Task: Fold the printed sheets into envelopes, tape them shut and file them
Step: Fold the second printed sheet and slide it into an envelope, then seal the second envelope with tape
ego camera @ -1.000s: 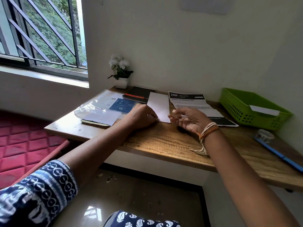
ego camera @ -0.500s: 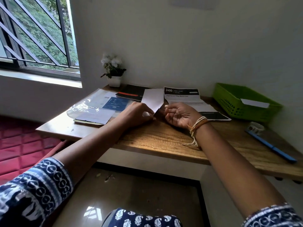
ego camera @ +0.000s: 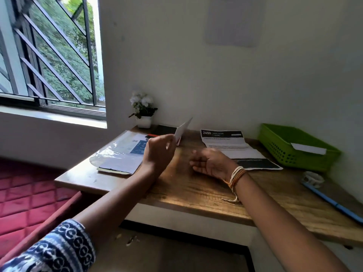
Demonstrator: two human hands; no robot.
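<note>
Lifted off the table (ego camera: 196, 185) since a second ago, the folded white sheet (ego camera: 182, 130) now stands tilted in the air, pinched at its lower edge in the grip of the left hand (ego camera: 160, 152), which has risen above the wood. Half a second ago both hands met at the sheet; now the right hand (ego camera: 212, 162) has let go and hovers low over the table, palm turned toward the left hand, its fingers relaxed and loosely spread, holding nothing. Just beyond the right hand a printed sheet (ego camera: 231, 146) with a black header lies flat. At the far right a green basket (ego camera: 279, 150) holds one white folded envelope (ego camera: 308, 148) leaning against its rim. Nearer the table's right edge sit a roll of tape (ego camera: 313, 179) and a blue pen (ego camera: 334, 203), just beside each other. To the left lies a plastic sleeve of papers (ego camera: 117, 154), with a small potted plant (ego camera: 144, 112) by the wall.
</note>
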